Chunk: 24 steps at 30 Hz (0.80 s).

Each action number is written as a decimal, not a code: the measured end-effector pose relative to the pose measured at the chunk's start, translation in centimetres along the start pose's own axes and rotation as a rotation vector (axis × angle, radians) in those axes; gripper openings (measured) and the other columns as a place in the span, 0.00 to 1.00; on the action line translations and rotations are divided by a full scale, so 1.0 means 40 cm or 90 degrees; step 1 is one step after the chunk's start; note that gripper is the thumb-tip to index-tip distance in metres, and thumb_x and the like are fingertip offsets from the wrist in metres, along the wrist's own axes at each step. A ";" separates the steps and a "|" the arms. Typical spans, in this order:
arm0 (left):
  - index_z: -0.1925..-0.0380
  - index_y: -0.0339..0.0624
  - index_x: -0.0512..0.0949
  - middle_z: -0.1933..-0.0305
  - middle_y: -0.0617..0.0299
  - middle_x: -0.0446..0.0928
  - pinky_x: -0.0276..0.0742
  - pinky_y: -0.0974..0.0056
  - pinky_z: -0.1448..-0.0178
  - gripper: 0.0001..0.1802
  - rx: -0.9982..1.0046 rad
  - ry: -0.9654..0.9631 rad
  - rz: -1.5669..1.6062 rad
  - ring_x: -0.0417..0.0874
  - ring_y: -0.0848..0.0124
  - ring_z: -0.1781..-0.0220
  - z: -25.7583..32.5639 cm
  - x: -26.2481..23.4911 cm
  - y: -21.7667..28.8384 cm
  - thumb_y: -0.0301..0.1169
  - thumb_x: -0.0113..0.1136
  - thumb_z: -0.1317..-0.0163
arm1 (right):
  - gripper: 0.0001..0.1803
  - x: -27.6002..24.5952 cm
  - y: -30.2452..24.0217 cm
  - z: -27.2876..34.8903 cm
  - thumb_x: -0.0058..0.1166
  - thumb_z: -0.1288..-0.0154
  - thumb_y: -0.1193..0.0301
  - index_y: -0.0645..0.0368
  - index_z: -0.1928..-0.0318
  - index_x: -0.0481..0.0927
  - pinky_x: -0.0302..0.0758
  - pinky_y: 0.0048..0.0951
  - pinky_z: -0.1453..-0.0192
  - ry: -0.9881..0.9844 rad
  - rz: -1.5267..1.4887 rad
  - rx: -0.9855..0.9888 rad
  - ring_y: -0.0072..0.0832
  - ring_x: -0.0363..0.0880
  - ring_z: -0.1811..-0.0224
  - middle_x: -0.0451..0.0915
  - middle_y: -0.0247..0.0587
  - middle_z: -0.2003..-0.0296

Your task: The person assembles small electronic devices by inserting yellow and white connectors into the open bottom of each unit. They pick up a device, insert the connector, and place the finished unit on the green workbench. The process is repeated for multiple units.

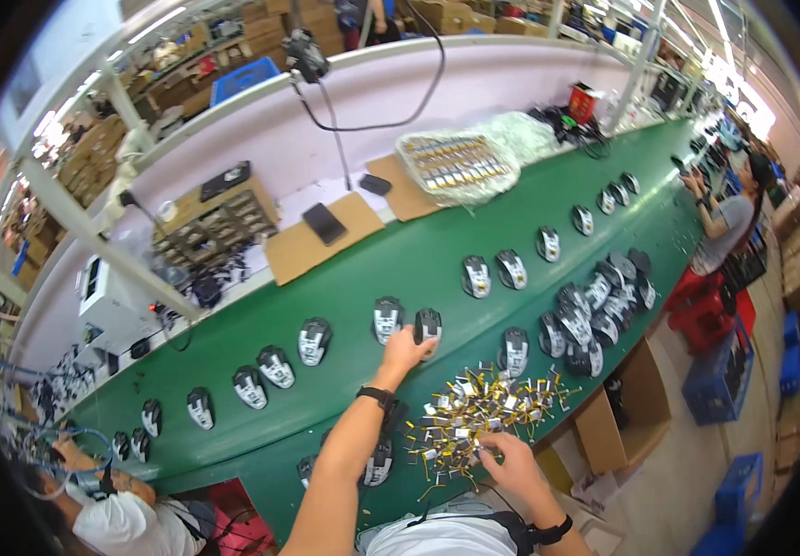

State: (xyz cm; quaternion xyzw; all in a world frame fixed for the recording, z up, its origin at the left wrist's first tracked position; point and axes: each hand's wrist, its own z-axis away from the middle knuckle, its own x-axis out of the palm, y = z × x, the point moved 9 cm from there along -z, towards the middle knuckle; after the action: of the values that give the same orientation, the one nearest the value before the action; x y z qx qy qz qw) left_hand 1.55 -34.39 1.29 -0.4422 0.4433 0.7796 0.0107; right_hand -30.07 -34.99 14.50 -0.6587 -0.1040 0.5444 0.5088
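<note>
My left hand (406, 350) reaches onto the green belt, its fingers closed on the lower side of a black-and-silver computer mouse (429, 324). Another such mouse (387, 320) lies just left of it. My right hand (515, 465) is at the near edge of a heap of small silver-and-yellow battery packs with wires (474, 417). Its thumb and fingertips are pinched together; what they hold is too small to make out. A single mouse (513, 352) lies beyond the heap. Partly behind my left forearm, more mice (379, 463) lie on the near ledge.
Mice stand spaced along the green belt (187, 454). A pile of mice (595, 315) lies to the right. Across the belt are a phone (324, 224) on cardboard and a tray of battery packs (409, 153). Co-workers sit at far right (734, 222) and lower left (122, 524).
</note>
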 end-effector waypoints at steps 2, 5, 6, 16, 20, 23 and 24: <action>0.60 0.29 0.77 0.71 0.50 0.81 0.82 0.51 0.68 0.37 0.088 0.095 -0.230 0.86 0.54 0.70 -0.010 -0.030 0.031 0.60 0.61 0.42 | 0.11 -0.018 0.031 -0.031 0.60 0.40 0.69 0.63 0.60 0.84 0.80 0.33 0.58 0.046 -0.016 -0.010 0.39 0.85 0.65 0.85 0.48 0.66; 0.64 0.36 0.78 0.58 0.50 0.79 0.79 0.53 0.61 0.32 0.130 0.326 -0.260 0.82 0.52 0.60 -0.004 -0.148 0.079 0.60 0.63 0.44 | 0.08 -0.063 0.069 -0.118 0.62 0.44 0.73 0.60 0.63 0.84 0.80 0.36 0.61 0.138 0.075 -0.008 0.38 0.85 0.66 0.85 0.46 0.68; 0.60 0.36 0.77 0.52 0.48 0.76 0.77 0.52 0.54 0.33 0.067 0.321 -0.248 0.78 0.52 0.54 -0.025 -0.178 0.059 0.59 0.64 0.45 | 0.06 -0.082 0.085 -0.152 0.63 0.45 0.73 0.60 0.65 0.84 0.80 0.36 0.62 0.182 0.075 -0.019 0.38 0.85 0.67 0.84 0.45 0.69; 0.42 0.31 0.67 0.31 0.44 0.60 0.60 0.41 0.32 0.45 -0.115 0.224 -0.202 0.56 0.47 0.28 -0.082 -0.110 -0.066 0.53 0.69 0.50 | 0.03 -0.002 0.151 -0.289 0.61 0.43 0.74 0.56 0.67 0.84 0.79 0.37 0.61 0.075 0.168 -0.027 0.40 0.81 0.69 0.81 0.39 0.65; 0.44 0.32 0.68 0.39 0.45 0.69 0.67 0.47 0.35 0.41 -0.027 0.340 -0.055 0.68 0.51 0.36 -0.053 -0.133 -0.130 0.45 0.73 0.52 | 0.05 -0.009 0.101 -0.304 0.61 0.41 0.72 0.57 0.65 0.85 0.79 0.38 0.55 0.074 0.124 -0.129 0.44 0.82 0.63 0.82 0.43 0.65; 0.45 0.33 0.68 0.53 0.54 0.79 0.75 0.58 0.43 0.35 -0.099 0.306 0.469 0.81 0.62 0.53 -0.021 -0.136 -0.176 0.40 0.74 0.47 | 0.10 -0.040 0.135 -0.286 0.61 0.36 0.69 0.58 0.57 0.87 0.78 0.29 0.53 0.066 -0.074 0.079 0.30 0.85 0.61 0.86 0.40 0.60; 0.46 0.34 0.69 0.55 0.56 0.80 0.75 0.61 0.45 0.32 -0.105 0.278 0.582 0.81 0.66 0.55 0.010 -0.141 -0.132 0.38 0.73 0.45 | 0.11 -0.031 0.176 -0.266 0.61 0.35 0.69 0.60 0.55 0.86 0.77 0.28 0.53 0.095 -0.223 0.097 0.28 0.84 0.61 0.86 0.40 0.60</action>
State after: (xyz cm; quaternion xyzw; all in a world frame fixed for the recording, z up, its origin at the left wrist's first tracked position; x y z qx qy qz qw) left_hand 6.85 -28.78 1.72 -0.3552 0.5203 0.6266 -0.4588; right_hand -24.75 -45.02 8.57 -0.6288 -0.1376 0.4036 0.6503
